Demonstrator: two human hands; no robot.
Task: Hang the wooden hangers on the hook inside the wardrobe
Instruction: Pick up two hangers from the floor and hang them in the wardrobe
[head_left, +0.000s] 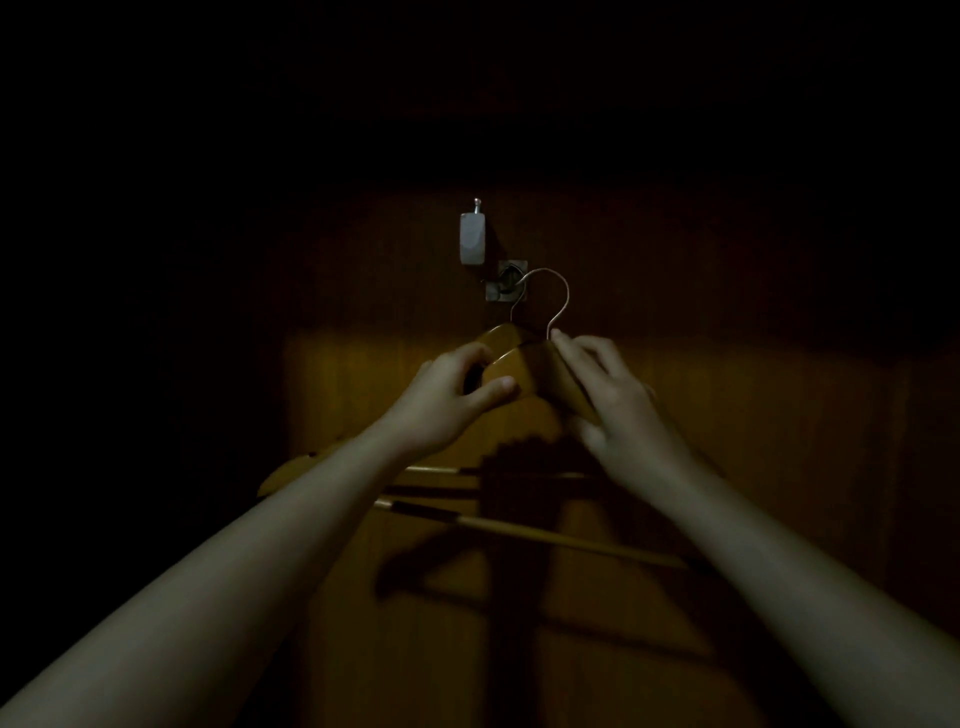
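Pretty dark in here. Left hand (457, 389) is wrapped round the left shoulder of the hanger (506, 361), and right hand (618, 400) pinches the right shoulder by the wire neck. The hanger's wire tip reaches the hook (506, 288) at 11 o'clock of the hands, can't tell if it's caught. A grey fitting (474, 239) sits at 11 o'clock of the hook.

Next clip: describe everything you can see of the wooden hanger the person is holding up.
The wooden hanger is golden-brown wood with sloped shoulders, a straight crossbar below and a thin curved metal hook on top. It is held hook upward before the wardrobe back panel. The left hand grips its left shoulder, the right hand its right. The wire's tip sits by the wall hook; whether it has caught is unclear.
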